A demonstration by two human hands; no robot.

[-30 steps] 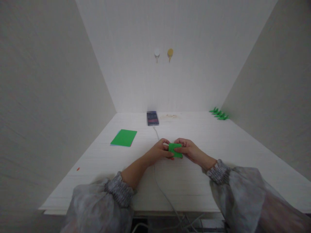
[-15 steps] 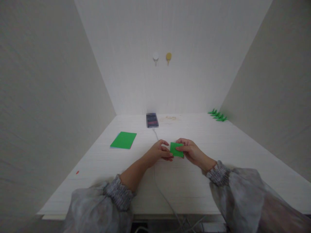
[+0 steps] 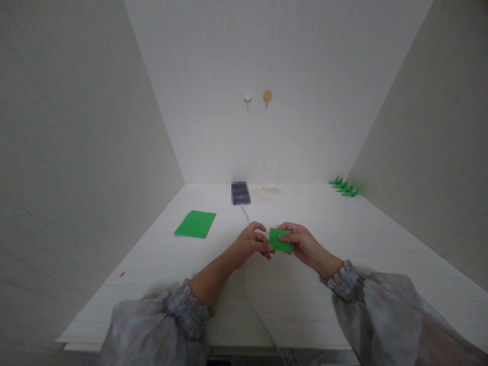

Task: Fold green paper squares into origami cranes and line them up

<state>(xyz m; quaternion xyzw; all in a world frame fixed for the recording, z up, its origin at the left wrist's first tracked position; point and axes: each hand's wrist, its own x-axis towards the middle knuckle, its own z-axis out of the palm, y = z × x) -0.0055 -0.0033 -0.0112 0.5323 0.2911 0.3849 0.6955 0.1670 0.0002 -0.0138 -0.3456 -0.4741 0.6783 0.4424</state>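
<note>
Above the middle of the desk, a small folded square of green paper (image 3: 277, 239) is held between my two hands. My right hand (image 3: 303, 244) grips its right side, the thumb lying flat on top and the fingers behind. At the lower left corner, my left hand (image 3: 253, 244) pinches the paper with thumb and fingertip, while its index finger arches free above. Faint crease lines show across the square's lower part. The fingers behind the paper are mostly hidden.
A stack of square paper (image 3: 195, 224), green on top, lies at the left. Several folded green paper pieces (image 3: 345, 188) line the back right. A blurred dark device (image 3: 240, 193) with a white cable (image 3: 249, 300) stands at the back. A small red scrap (image 3: 122, 274) lies near the left edge.
The whole view has shifted slightly, with everything a little lower and to the right. Both hands keep nearly the same hold; a crease on the green square's lower part shows more clearly.
</note>
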